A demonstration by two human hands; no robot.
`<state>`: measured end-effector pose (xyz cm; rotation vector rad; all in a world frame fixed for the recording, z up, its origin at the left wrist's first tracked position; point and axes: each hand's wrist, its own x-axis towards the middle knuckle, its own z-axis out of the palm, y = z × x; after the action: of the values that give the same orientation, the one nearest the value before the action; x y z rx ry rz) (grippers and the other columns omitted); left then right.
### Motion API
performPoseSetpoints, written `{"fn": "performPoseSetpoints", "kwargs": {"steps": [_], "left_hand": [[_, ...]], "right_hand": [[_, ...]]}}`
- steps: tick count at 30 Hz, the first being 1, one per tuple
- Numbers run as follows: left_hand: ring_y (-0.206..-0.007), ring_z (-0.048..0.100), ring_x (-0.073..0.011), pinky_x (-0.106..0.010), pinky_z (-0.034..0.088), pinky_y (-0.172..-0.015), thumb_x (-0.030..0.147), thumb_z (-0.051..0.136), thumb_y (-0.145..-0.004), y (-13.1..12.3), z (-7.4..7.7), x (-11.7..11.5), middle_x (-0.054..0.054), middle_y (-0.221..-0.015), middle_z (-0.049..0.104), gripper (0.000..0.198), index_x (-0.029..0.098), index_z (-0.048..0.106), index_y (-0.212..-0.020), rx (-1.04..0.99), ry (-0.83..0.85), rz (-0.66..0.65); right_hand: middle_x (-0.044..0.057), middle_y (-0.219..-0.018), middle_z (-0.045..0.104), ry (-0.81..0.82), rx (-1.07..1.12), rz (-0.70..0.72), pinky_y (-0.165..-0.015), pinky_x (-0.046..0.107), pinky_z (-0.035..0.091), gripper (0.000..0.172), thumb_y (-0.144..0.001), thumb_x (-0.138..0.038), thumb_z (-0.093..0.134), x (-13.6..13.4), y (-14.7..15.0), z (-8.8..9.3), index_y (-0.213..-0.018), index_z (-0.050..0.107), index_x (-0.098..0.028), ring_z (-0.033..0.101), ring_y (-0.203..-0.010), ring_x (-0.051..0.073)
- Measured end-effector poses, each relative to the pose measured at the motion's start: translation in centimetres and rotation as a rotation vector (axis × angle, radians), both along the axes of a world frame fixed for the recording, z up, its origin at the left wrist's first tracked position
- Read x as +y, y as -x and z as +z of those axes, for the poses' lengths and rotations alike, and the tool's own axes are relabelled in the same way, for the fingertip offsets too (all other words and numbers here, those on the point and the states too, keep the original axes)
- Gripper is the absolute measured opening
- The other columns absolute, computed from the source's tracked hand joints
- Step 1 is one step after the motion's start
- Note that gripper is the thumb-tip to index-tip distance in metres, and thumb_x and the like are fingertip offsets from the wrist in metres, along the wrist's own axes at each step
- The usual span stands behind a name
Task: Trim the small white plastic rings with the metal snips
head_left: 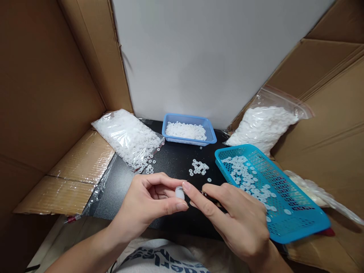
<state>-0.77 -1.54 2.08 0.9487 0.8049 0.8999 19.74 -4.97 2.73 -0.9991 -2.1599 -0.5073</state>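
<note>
My left hand [152, 201] is closed, pinching a small, rounded, translucent white plastic piece [179, 192] between thumb and fingers. My right hand [236, 216] is closed around a slim dark tool [209, 196] with a shiny metal part; most of it is hidden by the fingers, so its kind is unclear. The right index fingertip touches or nearly touches the white piece from the right. Just beyond the hands, a loose cluster of small white plastic rings [199, 167] lies on the black tabletop [170, 159].
A blue basket [189, 142] of white pieces stands at the back. On the right, a larger turquoise basket [301, 227] holds scattered white rings. A bag of rings [127, 132] spills at left; another filled bag [264, 121] leans back right. Cardboard walls [330, 113] flank the table.
</note>
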Motion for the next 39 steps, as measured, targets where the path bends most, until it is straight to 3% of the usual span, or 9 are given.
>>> {"fn": "performPoseSetpoints", "kwargs": {"steps": [15, 20, 23, 26, 29, 32, 36, 39], "left_hand": [[-0.062, 0.073, -0.011, -0.017, 0.061, -0.065, 0.021, 0.098, -0.063, 0.1, 0.3, 0.0, -0.003, -0.071, 0.08, 0.025, 0.018, 0.086, -0.085, -0.046, 0.0, -0.022], [-0.075, 0.08, -0.0147, -0.02, 0.065, -0.074, 0.011, 0.095, -0.066, -0.1, 0.3, 0.0, -0.004, -0.084, 0.084, 0.03, 0.022, 0.086, -0.093, -0.103, -0.014, -0.037], [-0.08, 0.081, -0.0152, -0.021, 0.066, -0.078, 0.007, 0.094, -0.066, -0.3, 0.0, 0.2, -0.004, -0.093, 0.086, 0.035, 0.023, 0.085, -0.096, -0.111, -0.05, -0.027], [-0.08, 0.081, -0.0148, -0.021, 0.066, -0.079, 0.003, 0.094, -0.065, -0.5, -0.3, 0.5, -0.003, -0.099, 0.086, 0.043, 0.024, 0.083, -0.101, -0.147, -0.109, -0.02], [-0.079, 0.081, -0.0144, -0.02, 0.066, -0.077, 0.002, 0.093, -0.066, -0.6, -0.4, 0.5, -0.002, -0.098, 0.086, 0.038, 0.022, 0.082, -0.096, -0.161, -0.128, -0.021], [-0.079, 0.082, -0.014, -0.018, 0.065, -0.075, 0.003, 0.092, -0.068, -0.6, -0.4, 0.5, -0.002, -0.099, 0.086, 0.031, 0.021, 0.082, -0.09, -0.165, -0.132, -0.025], [-0.08, 0.081, -0.0144, -0.017, 0.065, -0.075, 0.003, 0.092, -0.068, -0.5, -0.6, 0.6, -0.002, -0.096, 0.085, 0.031, 0.022, 0.083, -0.091, -0.185, -0.122, -0.043], [-0.08, 0.081, -0.0143, -0.017, 0.064, -0.075, 0.005, 0.092, -0.07, -0.6, -0.8, 0.7, -0.001, -0.088, 0.084, 0.029, 0.022, 0.084, -0.092, -0.198, -0.109, -0.068]], "right_hand": [[0.001, -0.071, 0.069, -0.01, -0.007, 0.008, -0.053, 0.027, 0.039, 0.033, -0.106, -0.009, 0.048, 0.1, 0.0, -0.1, -0.117, 0.077, -0.017, 0.053, -0.056, 0.011], [0.001, -0.081, 0.067, 0.161, 0.348, 0.0, -0.061, 0.023, 0.049, 0.042, -0.101, -0.004, 0.055, -0.2, 0.2, -1.3, -0.134, 0.071, -0.025, 0.063, -0.068, 0.012], [0.0, -0.083, 0.065, 0.183, 0.58, -0.028, -0.06, 0.023, 0.05, 0.047, -0.1, -0.004, 0.057, 0.0, 0.4, -2.0, -0.137, 0.069, -0.03, 0.063, -0.067, 0.012], [0.002, -0.092, 0.07, 0.227, 0.682, -0.093, -0.065, 0.024, 0.054, 0.039, -0.102, -0.012, 0.056, 0.4, 0.5, -2.8, -0.135, 0.07, -0.028, 0.067, -0.075, 0.014], [0.007, -0.106, 0.075, 0.29, 0.762, -0.141, -0.072, 0.026, 0.057, 0.031, -0.107, -0.03, 0.052, 0.5, 0.5, -3.4, -0.132, 0.069, -0.024, 0.072, -0.086, 0.017], [0.005, -0.092, 0.075, 0.346, 0.859, -0.146, -0.058, 0.024, 0.054, 0.036, -0.103, -0.051, 0.058, 0.4, 0.7, -3.4, -0.119, 0.071, -0.022, 0.066, -0.067, 0.015], [-0.003, -0.069, 0.064, 0.402, 0.909, -0.063, -0.05, 0.02, 0.046, 0.02, -0.1, -0.036, 0.068, 0.3, 1.2, -2.4, -0.085, 0.07, -0.023, 0.057, -0.056, 0.01], [-0.001, -0.075, 0.066, 0.443, 0.892, 0.035, -0.053, 0.02, 0.047, 0.012, -0.099, -0.029, 0.069, 0.5, 1.5, -1.7, -0.091, 0.076, -0.025, 0.06, -0.063, 0.011]]}}
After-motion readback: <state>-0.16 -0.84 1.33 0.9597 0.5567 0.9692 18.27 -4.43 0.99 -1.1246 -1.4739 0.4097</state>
